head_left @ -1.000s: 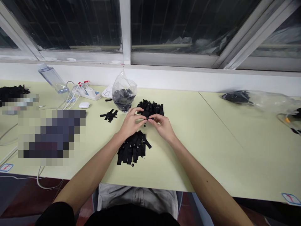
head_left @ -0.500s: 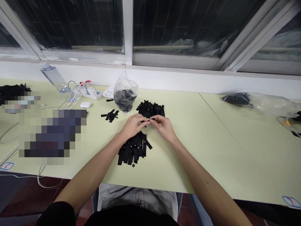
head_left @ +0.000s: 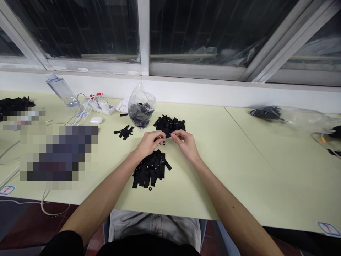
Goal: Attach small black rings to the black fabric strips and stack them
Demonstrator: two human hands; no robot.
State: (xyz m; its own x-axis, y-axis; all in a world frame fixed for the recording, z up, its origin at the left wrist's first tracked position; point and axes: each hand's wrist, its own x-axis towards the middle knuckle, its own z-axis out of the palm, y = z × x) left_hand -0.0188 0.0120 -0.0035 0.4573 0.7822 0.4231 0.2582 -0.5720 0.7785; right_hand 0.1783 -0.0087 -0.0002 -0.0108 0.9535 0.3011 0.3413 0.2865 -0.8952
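Note:
My left hand [head_left: 149,143] and my right hand [head_left: 184,142] meet above the pale green table [head_left: 226,160], both pinching one short black strip [head_left: 166,136] between their fingertips. Just under my left wrist lies a fanned stack of black strips with small white marks [head_left: 150,169]. Behind my hands sits a loose heap of black strips [head_left: 170,124]. A clear plastic bag with more black pieces [head_left: 140,108] stands behind and left of that heap.
A few black strips [head_left: 124,132] lie left of the bag. Further left are a clear bottle [head_left: 62,90], a white power strip with cables [head_left: 98,104] and a small white case [head_left: 96,120]. A plastic bag with dark items [head_left: 282,114] lies at the far right.
My fingertips have shifted slightly on the black strip, and the view has moved a little. Nothing else on the table has moved.

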